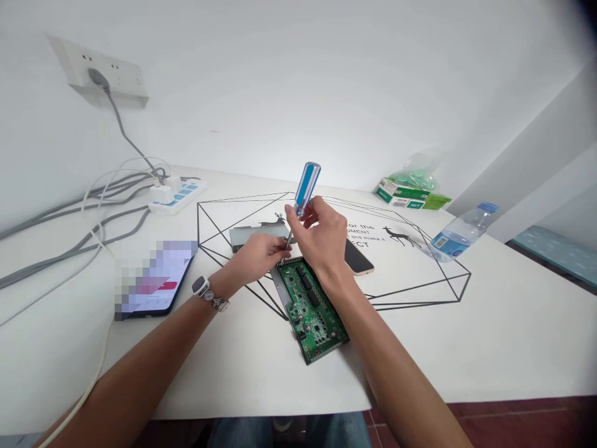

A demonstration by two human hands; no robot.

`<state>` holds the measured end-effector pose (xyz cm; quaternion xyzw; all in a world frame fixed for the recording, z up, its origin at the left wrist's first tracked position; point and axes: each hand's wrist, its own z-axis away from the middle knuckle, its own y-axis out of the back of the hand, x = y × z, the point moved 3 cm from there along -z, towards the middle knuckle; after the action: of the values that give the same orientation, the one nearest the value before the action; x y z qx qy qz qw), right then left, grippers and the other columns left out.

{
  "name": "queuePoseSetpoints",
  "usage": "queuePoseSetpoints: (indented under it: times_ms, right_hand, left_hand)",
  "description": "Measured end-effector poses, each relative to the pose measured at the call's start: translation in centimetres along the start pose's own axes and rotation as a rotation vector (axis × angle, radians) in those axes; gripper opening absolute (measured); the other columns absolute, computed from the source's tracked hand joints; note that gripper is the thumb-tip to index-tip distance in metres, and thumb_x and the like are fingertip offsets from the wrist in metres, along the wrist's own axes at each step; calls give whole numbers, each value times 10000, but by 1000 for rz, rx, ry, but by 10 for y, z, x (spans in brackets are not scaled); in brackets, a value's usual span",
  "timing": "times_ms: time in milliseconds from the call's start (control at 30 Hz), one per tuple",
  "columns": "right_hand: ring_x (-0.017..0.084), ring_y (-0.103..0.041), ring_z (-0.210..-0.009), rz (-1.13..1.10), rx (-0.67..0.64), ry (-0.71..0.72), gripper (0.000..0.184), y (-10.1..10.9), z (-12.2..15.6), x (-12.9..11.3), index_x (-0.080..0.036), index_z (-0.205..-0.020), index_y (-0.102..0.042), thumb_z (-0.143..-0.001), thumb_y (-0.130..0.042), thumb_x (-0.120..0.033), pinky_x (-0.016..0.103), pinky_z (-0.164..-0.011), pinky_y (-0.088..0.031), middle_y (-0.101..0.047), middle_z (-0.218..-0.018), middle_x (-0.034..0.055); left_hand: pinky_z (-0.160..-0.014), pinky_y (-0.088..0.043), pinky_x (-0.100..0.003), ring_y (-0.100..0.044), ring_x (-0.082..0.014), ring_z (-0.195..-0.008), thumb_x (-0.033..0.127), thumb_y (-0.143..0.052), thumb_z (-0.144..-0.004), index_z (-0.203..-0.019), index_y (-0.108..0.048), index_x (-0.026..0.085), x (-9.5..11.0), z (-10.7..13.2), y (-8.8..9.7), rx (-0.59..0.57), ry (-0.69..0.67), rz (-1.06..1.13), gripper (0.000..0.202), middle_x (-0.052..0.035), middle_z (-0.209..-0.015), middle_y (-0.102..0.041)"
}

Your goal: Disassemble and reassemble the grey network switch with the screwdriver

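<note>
A screwdriver (307,186) with a clear and blue handle stands tilted, its shaft pointing down at the far end of a green circuit board (319,326). My right hand (321,233) is closed around the lower part of its handle. Close by the tip of the shaft, my left hand (259,255) is pinched shut; what its fingertips hold is too small and partly covered. The board sits on a metal backing and lies lengthwise away from me, its right edge partly behind my right forearm. Behind my left hand lies a flat grey metal piece (240,236), partly hidden.
Left of my arm is a lit phone (165,280); another dark phone (358,259) lies beyond my right wrist. A power strip (180,194) with cables is at the back left. Farther right are a tilted water bottle (461,233) and a green-white box (401,191).
</note>
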<state>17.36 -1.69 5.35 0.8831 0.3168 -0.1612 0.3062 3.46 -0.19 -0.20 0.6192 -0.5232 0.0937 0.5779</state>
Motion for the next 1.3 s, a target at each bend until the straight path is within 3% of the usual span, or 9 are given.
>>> queuePoseSetpoints:
  times_ms: [400,667,933,1167,1300]
  right_hand:
    - [179,-631,-681,-79,-100,33,256,0,0,-2,-232,-792,-502,-950,-550,-428,330,-650,-437,-673,-757,24]
    - [164,-521,-564,100,-20,-51,384,2,-2,-5,-232,-648,-487,-836,-655,-522,322,-601,-358,-606,-607,7]
    - [143,-473,-536,172,43,6,323,-4,-2,-3,-228,-641,-463,-854,-620,-412,299,-562,-289,-601,-609,-4]
    - [152,-533,-572,61,-103,-2,257,-7,-5,-1,-230,-680,-485,-875,-589,-361,307,-584,-349,-644,-666,4]
    - [153,-578,-602,-100,-214,-7,228,-7,-6,5,-229,-742,-516,-907,-559,-381,304,-590,-398,-672,-723,1]
  left_hand:
    - [-658,-484,-281,-645,-198,-722,337,-584,-896,-861,-746,166,0,0,1,13,-6,22,238,-38,-749,-719]
    - [-585,-422,-268,-593,-176,-654,351,-557,-906,-848,-750,153,0,0,-1,45,-3,-6,282,-23,-673,-675]
    - [-578,-420,-265,-587,-173,-654,354,-574,-900,-849,-755,150,2,-1,-1,52,-8,-17,278,-30,-676,-683]
    - [-609,-458,-273,-637,-193,-692,346,-595,-890,-823,-741,150,-1,-1,-2,49,27,-6,253,-37,-714,-709]
    - [-698,-524,-294,-695,-212,-784,320,-628,-869,-898,-733,153,-3,-1,0,40,58,63,199,-57,-838,-752]
